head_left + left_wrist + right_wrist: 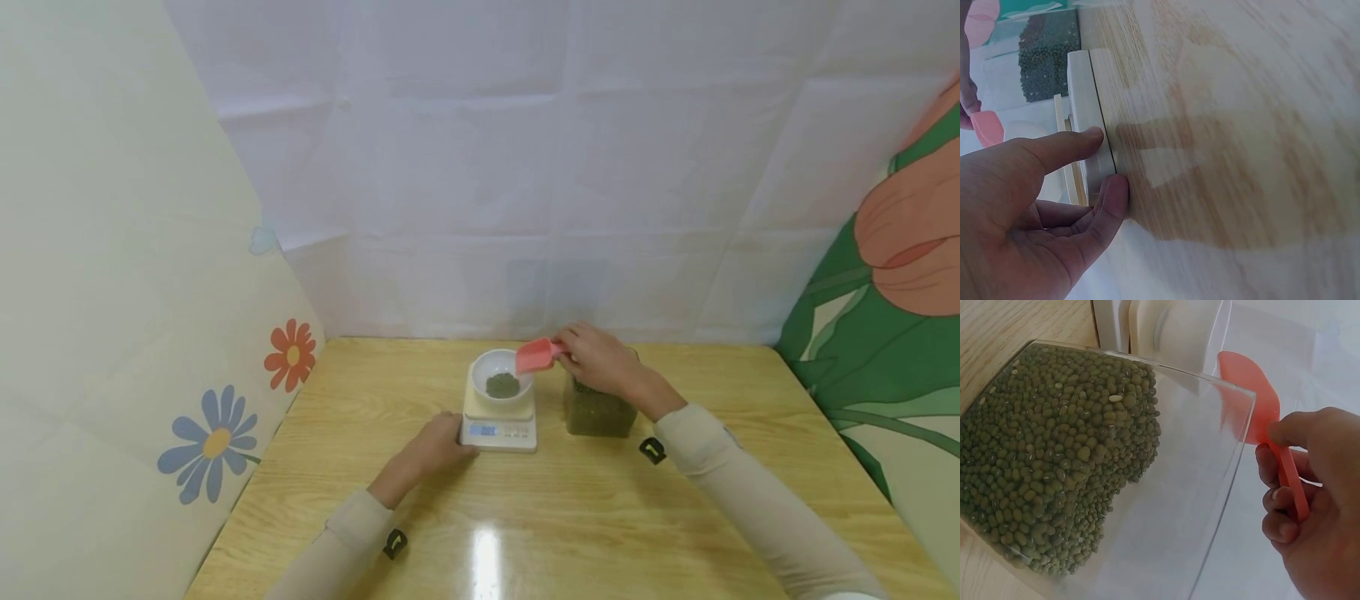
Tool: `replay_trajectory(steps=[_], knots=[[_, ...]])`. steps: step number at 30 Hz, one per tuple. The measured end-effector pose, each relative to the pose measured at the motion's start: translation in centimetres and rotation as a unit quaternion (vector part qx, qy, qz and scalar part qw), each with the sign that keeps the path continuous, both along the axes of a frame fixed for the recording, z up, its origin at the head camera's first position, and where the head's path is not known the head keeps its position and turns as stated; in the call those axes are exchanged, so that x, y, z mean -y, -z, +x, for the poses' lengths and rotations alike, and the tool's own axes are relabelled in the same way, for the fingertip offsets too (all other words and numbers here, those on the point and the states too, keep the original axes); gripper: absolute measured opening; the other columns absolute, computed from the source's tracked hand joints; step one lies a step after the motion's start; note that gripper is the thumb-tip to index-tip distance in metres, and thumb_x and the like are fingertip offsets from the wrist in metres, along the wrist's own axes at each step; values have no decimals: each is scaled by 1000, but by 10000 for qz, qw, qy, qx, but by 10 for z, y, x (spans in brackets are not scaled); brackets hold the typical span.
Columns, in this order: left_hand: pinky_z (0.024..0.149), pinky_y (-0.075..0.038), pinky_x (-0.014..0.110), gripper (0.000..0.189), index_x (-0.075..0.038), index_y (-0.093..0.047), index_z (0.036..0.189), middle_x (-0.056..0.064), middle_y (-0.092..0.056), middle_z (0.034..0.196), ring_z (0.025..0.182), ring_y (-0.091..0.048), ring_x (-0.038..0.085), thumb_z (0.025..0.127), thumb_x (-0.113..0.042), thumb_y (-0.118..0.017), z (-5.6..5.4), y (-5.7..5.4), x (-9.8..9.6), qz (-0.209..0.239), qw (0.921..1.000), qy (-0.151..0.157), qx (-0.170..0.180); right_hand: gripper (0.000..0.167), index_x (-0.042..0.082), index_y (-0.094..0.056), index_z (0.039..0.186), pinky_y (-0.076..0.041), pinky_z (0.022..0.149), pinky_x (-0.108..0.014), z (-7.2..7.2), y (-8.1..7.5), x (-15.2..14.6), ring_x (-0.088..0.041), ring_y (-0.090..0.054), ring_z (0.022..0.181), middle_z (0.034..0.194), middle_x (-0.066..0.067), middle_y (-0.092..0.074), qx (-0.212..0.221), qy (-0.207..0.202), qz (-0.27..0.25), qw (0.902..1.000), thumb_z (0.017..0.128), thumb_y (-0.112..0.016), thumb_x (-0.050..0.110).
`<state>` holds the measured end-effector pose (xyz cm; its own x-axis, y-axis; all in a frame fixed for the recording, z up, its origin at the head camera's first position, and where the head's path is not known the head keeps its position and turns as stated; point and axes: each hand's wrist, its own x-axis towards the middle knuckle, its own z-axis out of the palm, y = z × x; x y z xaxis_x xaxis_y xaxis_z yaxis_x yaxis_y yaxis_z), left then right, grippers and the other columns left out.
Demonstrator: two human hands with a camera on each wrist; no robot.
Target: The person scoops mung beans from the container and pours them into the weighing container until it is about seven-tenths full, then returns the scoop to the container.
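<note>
At the right rim of a round white bowl (487, 364) was a coral-pink plastic scoop (535, 356), its handle gripped between the right hand's (596, 354) thumb and curled fingers. A small heap of green beans (502, 385) lay inside the bowl, which sat on a flat cream-and-white digital scale (517, 442). The display was lit blue, its digits too small to read. The left hand (437, 442) grasped the scale's left front corner, thumb against the front face and fingers round the side. Just right of the scale stood a clear-walled square container (600, 422) partly filled with green beans, below the right hand. All rested on a light wood-grain table (570, 517). Behind hung a creased white cloth (465, 167); 1 blue flower (216, 442) and 1 red flower (291, 355) decorated the pale left panel (97, 250).
</note>
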<state>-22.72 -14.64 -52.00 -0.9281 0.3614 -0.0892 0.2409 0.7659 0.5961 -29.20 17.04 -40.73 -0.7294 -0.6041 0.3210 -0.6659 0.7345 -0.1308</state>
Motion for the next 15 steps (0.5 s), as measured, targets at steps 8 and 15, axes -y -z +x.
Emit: replay_trajectory(steps=[8, 15], knots=[[80, -60, 39, 36, 3, -68, 114, 13, -67, 100, 83, -60, 19, 89, -17, -85, 1, -1, 0, -50, 10000, 7, -20, 22, -2, -71, 112, -59, 83, -47, 1, -4, -6, -30, -67, 97, 106, -16, -72, 154, 85, -30, 9998, 99, -73, 15], [78, -59, 37, 35, 2, -68, 113, 10, -66, 98, 82, -60, 18, 89, -17, -84, 0, -1, 0, 19, 10000, -14, 52, 27, -2, -71, 117, -61, 88, -48, 2, -5, -11, -32, -70, 100, 111, -18, -73, 139, 121, -13, 9998, 100, -75, 18]])
